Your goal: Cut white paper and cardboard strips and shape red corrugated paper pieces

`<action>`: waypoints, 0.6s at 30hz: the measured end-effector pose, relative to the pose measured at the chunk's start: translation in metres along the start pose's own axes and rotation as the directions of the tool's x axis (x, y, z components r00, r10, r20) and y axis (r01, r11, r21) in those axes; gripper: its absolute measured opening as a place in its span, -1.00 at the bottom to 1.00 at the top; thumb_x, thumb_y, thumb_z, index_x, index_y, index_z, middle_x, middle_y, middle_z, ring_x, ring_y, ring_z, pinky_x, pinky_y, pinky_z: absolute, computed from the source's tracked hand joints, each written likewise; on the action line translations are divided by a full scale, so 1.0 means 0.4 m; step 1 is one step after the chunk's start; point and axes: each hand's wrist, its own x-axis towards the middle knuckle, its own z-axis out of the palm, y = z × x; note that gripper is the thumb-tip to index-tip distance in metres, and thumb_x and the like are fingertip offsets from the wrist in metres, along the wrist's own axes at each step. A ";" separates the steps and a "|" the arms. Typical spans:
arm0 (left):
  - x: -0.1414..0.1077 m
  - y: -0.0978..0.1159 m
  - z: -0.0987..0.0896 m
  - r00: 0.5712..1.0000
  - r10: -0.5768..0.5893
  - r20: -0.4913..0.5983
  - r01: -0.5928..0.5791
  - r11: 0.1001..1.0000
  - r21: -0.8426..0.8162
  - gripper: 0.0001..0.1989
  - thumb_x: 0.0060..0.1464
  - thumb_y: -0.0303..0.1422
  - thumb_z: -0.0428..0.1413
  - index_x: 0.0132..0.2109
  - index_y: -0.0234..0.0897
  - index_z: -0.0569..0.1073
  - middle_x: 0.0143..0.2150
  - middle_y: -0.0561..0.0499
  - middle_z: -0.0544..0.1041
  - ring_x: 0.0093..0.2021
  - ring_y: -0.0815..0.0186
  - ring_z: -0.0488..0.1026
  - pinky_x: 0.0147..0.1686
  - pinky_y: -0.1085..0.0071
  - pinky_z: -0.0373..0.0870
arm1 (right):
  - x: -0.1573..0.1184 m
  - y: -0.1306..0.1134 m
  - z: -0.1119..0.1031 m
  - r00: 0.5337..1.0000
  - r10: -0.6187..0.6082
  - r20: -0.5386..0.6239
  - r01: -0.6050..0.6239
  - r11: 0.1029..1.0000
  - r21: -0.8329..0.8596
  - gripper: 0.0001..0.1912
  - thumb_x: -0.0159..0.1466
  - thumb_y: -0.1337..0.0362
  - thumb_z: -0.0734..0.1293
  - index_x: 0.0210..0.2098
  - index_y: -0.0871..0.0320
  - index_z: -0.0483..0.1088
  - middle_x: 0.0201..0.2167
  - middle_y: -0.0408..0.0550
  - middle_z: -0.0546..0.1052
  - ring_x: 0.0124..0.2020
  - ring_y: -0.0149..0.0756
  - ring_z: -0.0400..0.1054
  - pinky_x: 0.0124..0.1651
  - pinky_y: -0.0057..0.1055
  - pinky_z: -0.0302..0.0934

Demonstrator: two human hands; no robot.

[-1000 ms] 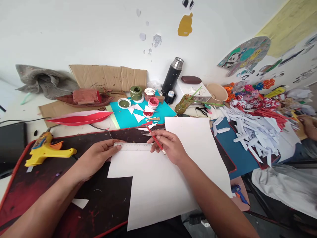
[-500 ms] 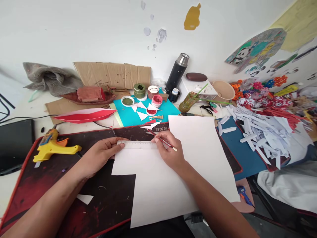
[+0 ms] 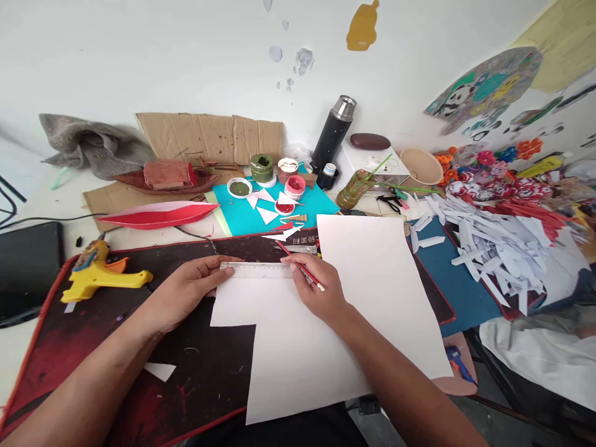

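A clear ruler (image 3: 258, 270) lies along the top edge of the left part of a large white sheet of paper (image 3: 307, 354), which has a notch cut from its lower left. My left hand (image 3: 198, 282) pinches the ruler's left end, thumb on top and fingers at the paper's edge. My right hand (image 3: 319, 282) is closed around a red pencil (image 3: 305, 271) and rests at the ruler's right end. The pencil's tip points away, up and left, beyond the paper's edge. Part of the ruler's right end is hidden by my fingers.
A yellow glue gun (image 3: 105, 276) lies at the left of the dark mat (image 3: 195, 385). Behind are a red paper boat (image 3: 158, 216), paint pots (image 3: 262, 169) and a black thermos (image 3: 333, 133). Folded paper strips (image 3: 498, 254) are heaped at the right.
The pencil has rolled or tilted a little in my right hand, its rear end now lower and further left. My left hand still holds the ruler in place.
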 end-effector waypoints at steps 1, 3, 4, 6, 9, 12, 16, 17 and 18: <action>0.001 -0.001 -0.001 1.000 0.001 0.004 -0.001 1.000 0.000 -0.38 0.01 0.03 0.44 0.10 -0.25 0.65 -0.14 -0.10 0.73 -0.28 0.18 0.60 -0.34 0.40 0.54 | -0.001 0.000 0.001 1.000 -0.003 -0.004 0.003 1.000 0.006 -0.80 0.48 0.37 0.30 -0.01 0.02 0.54 -0.10 -0.04 0.73 -0.05 -0.19 0.65 0.03 -0.29 0.50; 0.005 -0.003 -0.003 1.000 0.002 0.010 -0.003 1.000 0.004 -0.38 0.02 0.03 0.43 0.12 -0.24 0.64 -0.13 -0.10 0.73 -0.27 0.18 0.60 -0.33 0.40 0.54 | -0.002 0.001 0.003 1.000 -0.007 -0.007 0.007 1.000 0.014 -0.79 0.48 0.38 0.30 -0.02 0.02 0.54 -0.10 -0.05 0.73 -0.06 -0.19 0.65 0.03 -0.29 0.50; 0.006 -0.005 -0.004 1.000 0.003 0.011 -0.004 1.000 0.006 -0.39 0.03 0.03 0.42 0.13 -0.24 0.64 -0.13 -0.10 0.73 -0.27 0.19 0.60 -0.33 0.40 0.54 | -0.003 0.001 0.003 1.000 -0.006 -0.005 0.007 1.000 0.016 -0.79 0.48 0.38 0.30 -0.02 0.01 0.54 -0.10 -0.05 0.73 -0.05 -0.19 0.65 0.03 -0.28 0.50; 0.008 -0.006 -0.007 1.000 0.008 0.012 -0.008 1.000 0.009 -0.39 0.04 0.03 0.42 0.14 -0.23 0.64 -0.12 -0.10 0.73 -0.28 0.20 0.59 -0.34 0.41 0.54 | -0.003 0.001 0.004 1.000 -0.008 -0.005 0.008 1.000 0.017 -0.78 0.48 0.39 0.30 -0.02 0.01 0.54 -0.10 -0.05 0.73 -0.05 -0.19 0.65 0.04 -0.28 0.50; 0.006 -0.006 -0.009 1.000 0.009 0.013 -0.009 1.000 0.002 -0.38 0.03 0.03 0.43 0.14 -0.23 0.64 -0.12 -0.10 0.73 -0.27 0.19 0.59 -0.32 0.40 0.54 | -0.004 0.001 0.003 1.000 -0.014 -0.001 0.014 1.000 0.014 -0.78 0.48 0.40 0.30 -0.01 0.02 0.54 -0.10 -0.04 0.72 -0.05 -0.19 0.65 0.04 -0.28 0.50; 0.004 -0.003 -0.007 1.000 0.002 0.010 -0.002 1.000 -0.006 -0.36 0.01 0.03 0.44 0.14 -0.24 0.64 -0.12 -0.11 0.73 -0.25 0.17 0.60 -0.31 0.38 0.55 | -0.006 0.000 0.000 1.000 -0.012 0.015 0.012 1.000 0.009 -0.77 0.48 0.40 0.30 0.00 0.02 0.54 -0.09 -0.03 0.72 -0.04 -0.18 0.64 0.03 -0.26 0.50; 0.005 -0.002 -0.004 1.000 -0.001 0.021 0.001 1.000 -0.014 -0.36 0.01 0.02 0.44 0.15 -0.24 0.64 -0.12 -0.12 0.72 -0.25 0.15 0.60 -0.32 0.37 0.55 | -0.008 0.001 -0.006 0.997 -0.053 0.063 0.055 0.998 -0.029 -0.81 0.47 0.36 0.35 0.04 0.01 0.51 -0.07 -0.02 0.71 -0.04 -0.15 0.62 0.03 -0.23 0.49; 0.005 -0.002 -0.004 1.000 0.000 0.023 0.001 1.000 -0.016 -0.36 0.02 0.02 0.44 0.15 -0.24 0.64 -0.12 -0.12 0.72 -0.27 0.16 0.59 -0.33 0.37 0.55 | -0.008 0.002 -0.007 0.995 -0.072 0.076 0.075 0.996 -0.045 -0.81 0.47 0.34 0.37 0.05 0.01 0.50 -0.05 -0.01 0.71 -0.03 -0.14 0.62 0.04 -0.21 0.49; 0.005 -0.002 -0.004 1.000 0.002 0.021 -0.001 1.000 -0.016 -0.36 0.01 0.02 0.44 0.15 -0.24 0.64 -0.12 -0.11 0.72 -0.28 0.18 0.58 -0.34 0.38 0.54 | -0.008 0.003 -0.008 0.992 -0.090 0.090 0.096 0.993 -0.062 -0.81 0.47 0.32 0.39 0.06 0.00 0.49 -0.04 -0.01 0.70 -0.02 -0.12 0.62 0.05 -0.19 0.48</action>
